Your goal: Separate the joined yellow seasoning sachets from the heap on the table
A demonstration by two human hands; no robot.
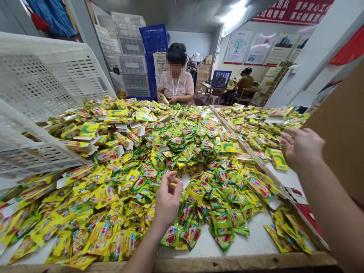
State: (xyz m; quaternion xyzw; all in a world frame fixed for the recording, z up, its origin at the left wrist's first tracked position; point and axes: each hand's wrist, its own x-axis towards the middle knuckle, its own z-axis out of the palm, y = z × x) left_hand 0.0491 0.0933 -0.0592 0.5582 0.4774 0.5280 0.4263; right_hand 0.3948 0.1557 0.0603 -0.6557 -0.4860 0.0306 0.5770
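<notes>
My left hand (pixel 167 199) hovers above the heap at the front middle, fingers loosely curled and apart with nothing in them. Green sachets (pixel 190 231) with a watermelon print lie beside and beyond it; yellow sachets (pixel 99 237) are spread to its left. Over the right-hand section of the table is my right hand (pixel 305 148), slightly blurred, its fingers apart and nothing visible in them. A small printed carton (pixel 280 112) appears just beyond those fingers, and a yellow carton (pixel 277 159) lies below and left of the hand.
A white plastic crate (pixel 93 72) tilts on its side at the left, near piled small cartons (pixel 88 131). A wooden strip (pixel 241 138) divides the table. Brown cardboard (pixel 338 140) rises at right. A person (pixel 176 85) sits opposite, handling something small; another person (pixel 243 85) sits farther back.
</notes>
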